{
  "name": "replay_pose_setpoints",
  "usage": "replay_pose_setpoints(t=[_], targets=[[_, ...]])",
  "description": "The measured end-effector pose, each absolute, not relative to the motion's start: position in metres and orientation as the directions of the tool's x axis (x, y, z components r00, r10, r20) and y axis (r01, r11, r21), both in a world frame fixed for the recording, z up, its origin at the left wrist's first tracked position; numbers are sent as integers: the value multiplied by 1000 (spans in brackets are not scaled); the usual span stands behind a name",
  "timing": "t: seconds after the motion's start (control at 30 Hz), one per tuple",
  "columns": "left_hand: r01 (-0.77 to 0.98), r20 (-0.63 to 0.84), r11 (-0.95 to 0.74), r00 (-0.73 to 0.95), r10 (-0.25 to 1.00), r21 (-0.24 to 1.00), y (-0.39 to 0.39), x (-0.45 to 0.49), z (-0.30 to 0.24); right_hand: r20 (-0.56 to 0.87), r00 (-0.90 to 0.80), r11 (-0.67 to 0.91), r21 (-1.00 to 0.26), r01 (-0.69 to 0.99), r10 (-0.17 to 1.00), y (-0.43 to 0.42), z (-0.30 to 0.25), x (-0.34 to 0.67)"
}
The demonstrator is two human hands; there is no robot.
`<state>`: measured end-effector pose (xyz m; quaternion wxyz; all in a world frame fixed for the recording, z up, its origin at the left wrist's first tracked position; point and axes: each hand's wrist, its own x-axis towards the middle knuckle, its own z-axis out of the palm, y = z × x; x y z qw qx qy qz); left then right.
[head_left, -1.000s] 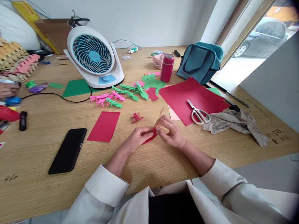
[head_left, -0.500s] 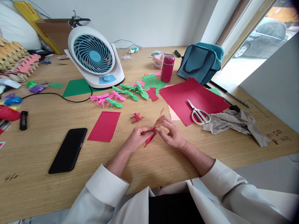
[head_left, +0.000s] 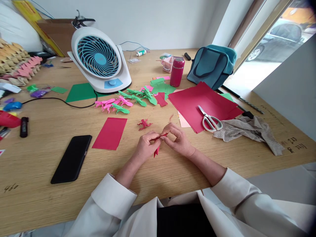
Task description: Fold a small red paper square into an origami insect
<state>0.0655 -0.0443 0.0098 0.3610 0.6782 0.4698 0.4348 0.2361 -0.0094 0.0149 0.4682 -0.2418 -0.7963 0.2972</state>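
A small folded piece of red paper [head_left: 156,151] is pinched between both hands above the front of the table. My left hand [head_left: 147,144] is closed on its left side, thumb and fingers pressed together. On the other side, my right hand [head_left: 178,141] grips its upper end between thumb and forefinger. The fingers cover much of the fold. Just beyond them lies a small red folded paper figure [head_left: 144,124] with thin legs. A stack of red paper rectangles [head_left: 110,134] rests left of the hands.
Green folded figures [head_left: 137,97] and pink ones [head_left: 106,104] lie ahead, near a fan [head_left: 101,62]. Scissors [head_left: 209,119] sit on large red sheets [head_left: 197,98] beside a cloth [head_left: 247,130]. A phone [head_left: 71,159] is at left; a red flask [head_left: 177,71] and blue bag [head_left: 212,67] stand behind.
The red paper has turned in my fingers; its lower end now points more straight down and a strip shows between the fingertips. My hands have shifted only slightly.
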Motion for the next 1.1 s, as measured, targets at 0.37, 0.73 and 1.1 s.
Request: replay_pose_setpoints(t=[0.37, 0.73, 1.1], targets=[[326, 300, -347, 188, 935, 879, -45, 65, 13, 602, -405, 675, -736, 53, 688, -8, 16, 237], [311, 351, -385, 163, 922, 869, -44, 63, 7, 580, -372, 641, -765, 58, 725, -8, 17, 238], [345, 389, -425, 170, 905, 837, -43, 62, 9, 526, -370, 580, -814, 43, 766, -6, 18, 241]])
